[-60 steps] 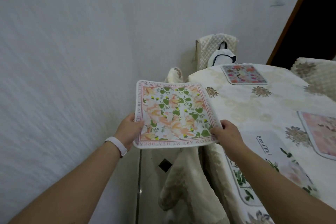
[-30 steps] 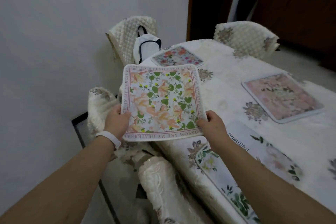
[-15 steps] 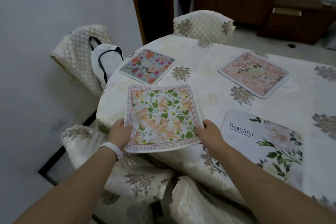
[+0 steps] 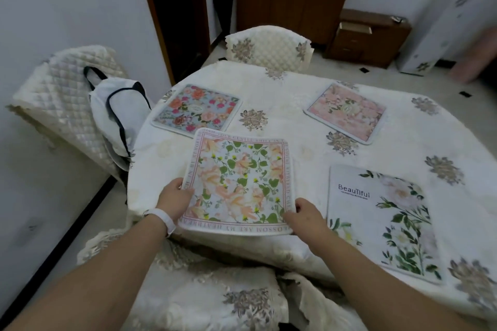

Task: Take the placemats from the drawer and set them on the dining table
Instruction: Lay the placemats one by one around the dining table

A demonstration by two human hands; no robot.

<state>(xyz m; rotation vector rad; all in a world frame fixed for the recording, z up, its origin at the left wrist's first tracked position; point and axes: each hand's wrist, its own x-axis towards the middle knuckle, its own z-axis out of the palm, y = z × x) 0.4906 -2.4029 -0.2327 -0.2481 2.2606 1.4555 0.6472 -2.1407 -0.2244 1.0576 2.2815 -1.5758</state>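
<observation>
both hands, left hand (image 4: 174, 200) at 8 o'clock and right hand (image 4: 305, 213) at 4 o'clock, pinch the floral placemat (image 4: 238, 183) over the cream-clothed dining table (image 4: 290, 129).

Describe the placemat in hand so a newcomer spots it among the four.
Start at the cream-clothed dining table and go to its near edge, where the left hand and right hand grip a placemat by its near end. It shows peach flowers and green leaves inside a red lettered border; the blue floral mat, pink mat and white "Beautiful" mat lie flat, untouched.
</observation>
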